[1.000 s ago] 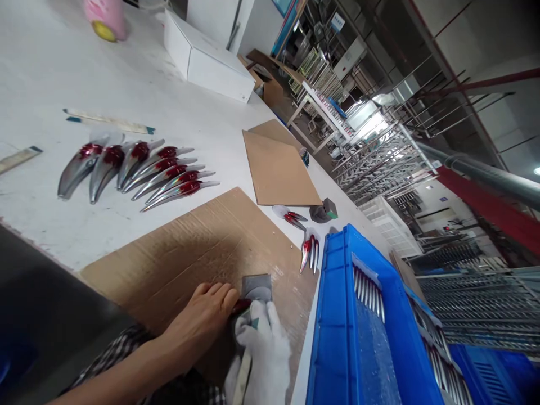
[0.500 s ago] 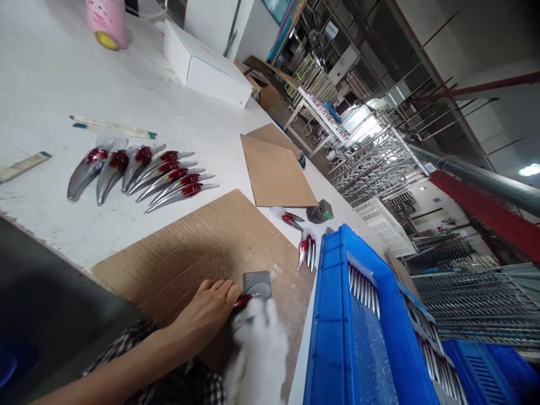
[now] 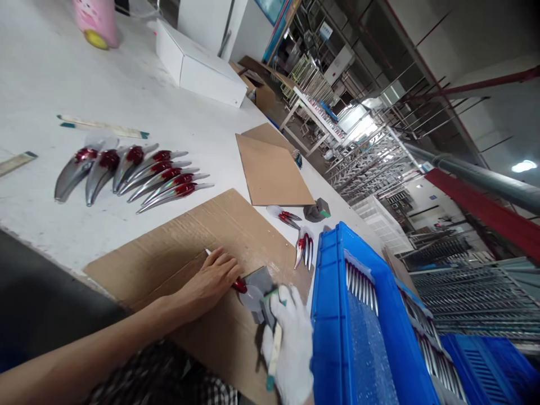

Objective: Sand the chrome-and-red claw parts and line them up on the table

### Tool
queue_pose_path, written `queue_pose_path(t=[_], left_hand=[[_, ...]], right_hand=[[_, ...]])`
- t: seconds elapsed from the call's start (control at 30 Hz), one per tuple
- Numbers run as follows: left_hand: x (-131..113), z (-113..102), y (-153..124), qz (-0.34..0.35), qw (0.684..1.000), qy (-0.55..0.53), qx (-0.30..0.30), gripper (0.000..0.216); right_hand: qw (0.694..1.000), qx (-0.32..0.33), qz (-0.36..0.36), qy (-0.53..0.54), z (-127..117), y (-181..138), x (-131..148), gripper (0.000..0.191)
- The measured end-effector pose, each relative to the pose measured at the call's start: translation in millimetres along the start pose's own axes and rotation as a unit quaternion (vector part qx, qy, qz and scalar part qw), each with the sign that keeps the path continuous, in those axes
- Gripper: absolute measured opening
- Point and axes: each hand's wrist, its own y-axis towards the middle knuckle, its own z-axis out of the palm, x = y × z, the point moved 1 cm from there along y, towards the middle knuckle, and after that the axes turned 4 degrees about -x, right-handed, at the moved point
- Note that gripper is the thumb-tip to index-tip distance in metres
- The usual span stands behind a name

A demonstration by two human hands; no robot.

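Note:
My bare left hand [image 3: 217, 277] is closed on a fishing lure [image 3: 239, 285]. The lure's red head and clear lip [image 3: 252, 298] point right, and a pale tip shows beyond my knuckles. My right hand [image 3: 291, 337], in a white glove, grips a pale stick with green ends [image 3: 275, 354]. Its fingertips are against a grey block with a green edge [image 3: 268, 309], beside the lure's lip; whether they hold the block too is hard to tell. Another grey square piece [image 3: 259, 279] lies just behind the lip. Under both hands is a cardboard sheet [image 3: 169, 261].
Several red-and-silver lures [image 3: 147, 174] lie in a row at left, near more green-tipped sticks [image 3: 103, 128]. A blue crate [image 3: 329, 315] with lures stands at right. Farther back are a second cardboard sheet [image 3: 274, 174], a grey block [image 3: 318, 210] and a white box [image 3: 202, 67].
The gloved hand has moved right, away from my left hand, and the stick in it now shows clearly. My left hand has shifted slightly up, with the lure's red head and lip more exposed.

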Motion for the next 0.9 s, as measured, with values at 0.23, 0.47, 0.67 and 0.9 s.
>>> queue_pose_path(t=[0.23,0.47,0.67,0.9], left_hand=[[-8,-2,-7,-0.018,1.000,0.010,0.018,0.035],[-19,-4,-6,-0.046,0.998,0.008,0.039,0.034],[-21,-1,-8,-0.048,0.998,0.003,0.032,0.031],[-9,11,-3,-0.037,0.999,0.008,0.004,0.033]], right_hand=[[0.999,0.049,-0.012,-0.006,14,51,24,0.044],[1.000,0.028,0.000,-0.010,19,54,25,0.026],[0.998,0.003,0.018,0.059,6,38,18,0.024],[0.965,-0.092,0.158,0.189,21,18,11,0.046]])
